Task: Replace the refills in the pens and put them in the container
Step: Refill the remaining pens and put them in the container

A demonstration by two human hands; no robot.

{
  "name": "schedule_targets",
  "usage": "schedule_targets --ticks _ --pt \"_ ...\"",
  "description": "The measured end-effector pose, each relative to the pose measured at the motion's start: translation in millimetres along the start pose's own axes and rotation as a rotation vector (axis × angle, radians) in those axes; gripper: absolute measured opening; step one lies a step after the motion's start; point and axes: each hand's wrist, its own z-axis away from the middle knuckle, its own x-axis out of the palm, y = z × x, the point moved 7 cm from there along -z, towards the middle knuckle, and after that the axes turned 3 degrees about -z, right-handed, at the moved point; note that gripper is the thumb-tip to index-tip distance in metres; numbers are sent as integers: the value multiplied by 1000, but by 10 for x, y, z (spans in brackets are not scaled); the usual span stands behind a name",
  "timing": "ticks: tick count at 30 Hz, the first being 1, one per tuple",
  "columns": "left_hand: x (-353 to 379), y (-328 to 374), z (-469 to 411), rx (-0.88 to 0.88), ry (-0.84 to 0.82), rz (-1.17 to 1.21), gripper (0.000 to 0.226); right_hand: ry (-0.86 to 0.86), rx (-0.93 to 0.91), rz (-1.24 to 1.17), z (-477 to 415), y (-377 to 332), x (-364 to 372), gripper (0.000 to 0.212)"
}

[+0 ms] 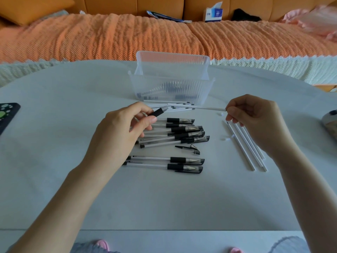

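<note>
We hold a pen and a refill over the bench (pixel 164 198).

Our left hand (pixel 125 128) curls round an uncapped pen (pixel 159 111), its black grip pointing to two o'clock. Our right hand (pixel 255 117) pinches the end of a white refill (pixel 206 107) that reaches to nine o'clock, toward the pen; we cannot tell whether they touch. The clear container (pixel 171 84) stands at twelve o'clock, capped pens (pixel 182 132) lie beneath our left hand, and loose refills (pixel 244 147) lie at three o'clock.

Single head view, close above table (pixel 54 179), facing forward and down toward sofa (pixel 109 37).
</note>
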Motion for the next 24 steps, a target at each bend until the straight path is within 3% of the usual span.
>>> schedule_targets --ticks 14,24 --pt "-15 9 5 4 -5 -6 11 -24 22 87 8 6 18 18" --pt "25 60 21 89 -13 -171 9 -85 -1 123 72 -103 144 18"
